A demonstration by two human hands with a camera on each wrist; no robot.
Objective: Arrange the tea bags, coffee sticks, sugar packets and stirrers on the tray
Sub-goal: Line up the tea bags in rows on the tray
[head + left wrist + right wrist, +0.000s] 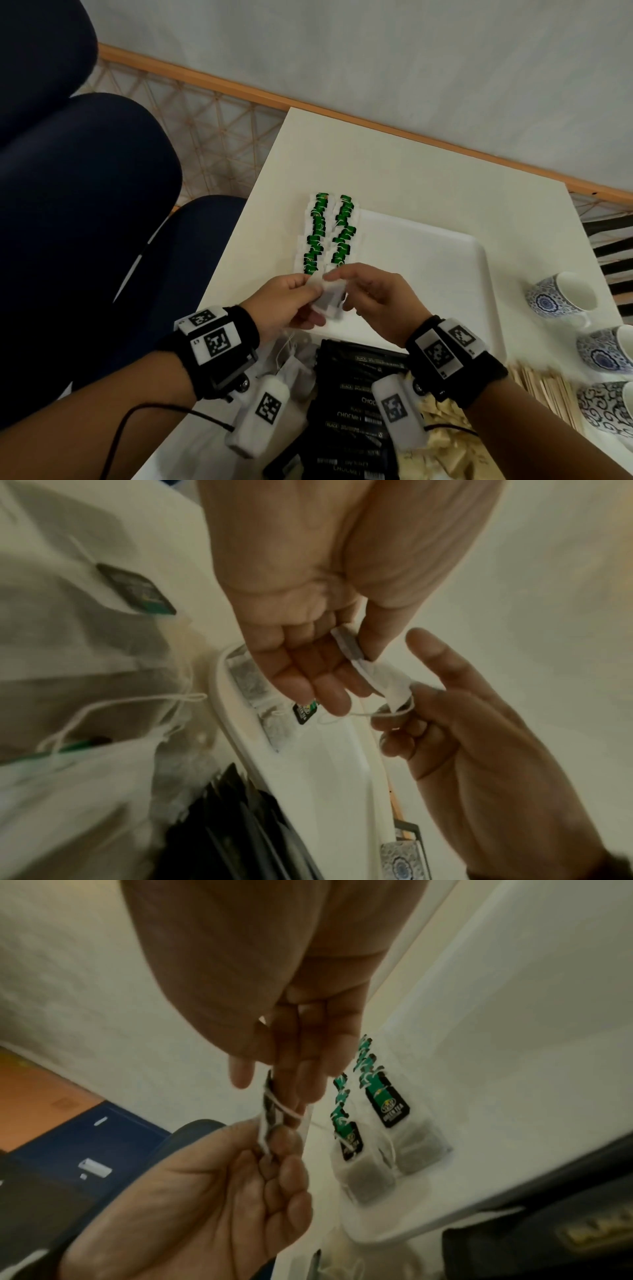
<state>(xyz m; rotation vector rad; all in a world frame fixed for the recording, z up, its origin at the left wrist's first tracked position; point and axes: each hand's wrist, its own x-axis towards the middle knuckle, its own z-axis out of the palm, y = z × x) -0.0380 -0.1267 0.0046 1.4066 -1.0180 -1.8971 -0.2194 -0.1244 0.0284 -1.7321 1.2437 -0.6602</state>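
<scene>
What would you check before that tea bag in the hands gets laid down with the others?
1. Tea bag held: ok, left hand and right hand both pinch it.
2. String free: cannot tell, it loops at the right hand's fingers.
3. Space at the near end of the two tea bag rows: cannot tell, the hands cover it.
4. Rows tidy: ok, green tags line up.
5. Tray has room: ok, its right part is bare.
</scene>
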